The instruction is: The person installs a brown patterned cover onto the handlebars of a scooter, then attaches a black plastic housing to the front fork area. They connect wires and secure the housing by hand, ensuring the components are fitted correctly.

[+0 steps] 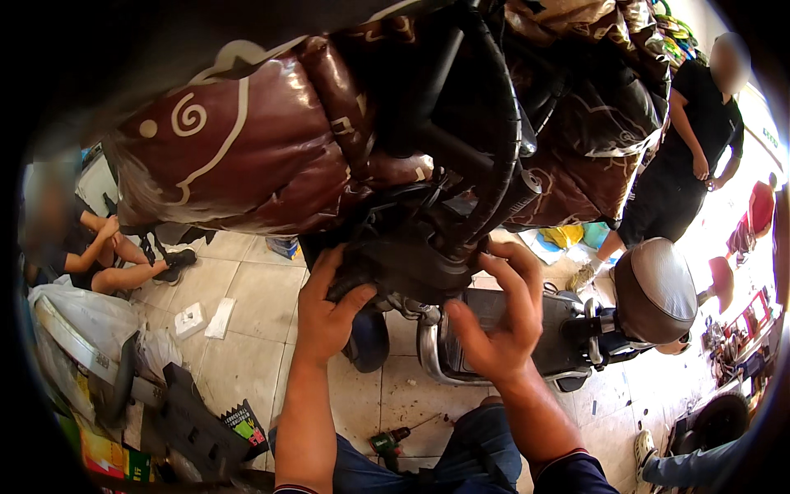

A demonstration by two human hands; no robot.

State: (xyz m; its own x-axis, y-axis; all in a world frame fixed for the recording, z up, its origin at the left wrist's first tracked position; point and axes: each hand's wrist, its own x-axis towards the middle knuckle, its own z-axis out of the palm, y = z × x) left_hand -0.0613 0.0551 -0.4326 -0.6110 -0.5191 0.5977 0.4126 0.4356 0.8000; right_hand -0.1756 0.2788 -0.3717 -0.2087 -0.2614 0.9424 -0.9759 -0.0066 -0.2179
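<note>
Under a scooter's handlebar, a dark plastic housing with cables and metal bits below it lies between my hands. My left hand grips its left edge, thumb in front and fingers partly hidden behind. On the other side my right hand has its thumb and fingers curved and spread apart; its fingertips are close to the housing, and whether they touch it I cannot tell. A black ribbed tube curves down to the housing. Brown glossy quilted covers with cream line drawings hang on both sides.
The scooter's seat and metal frame extend right. A red-and-green power drill lies on the tiled floor. Plastic-wrapped parts are piled left. One person stands at right; another sits at left. Tools crowd the right edge.
</note>
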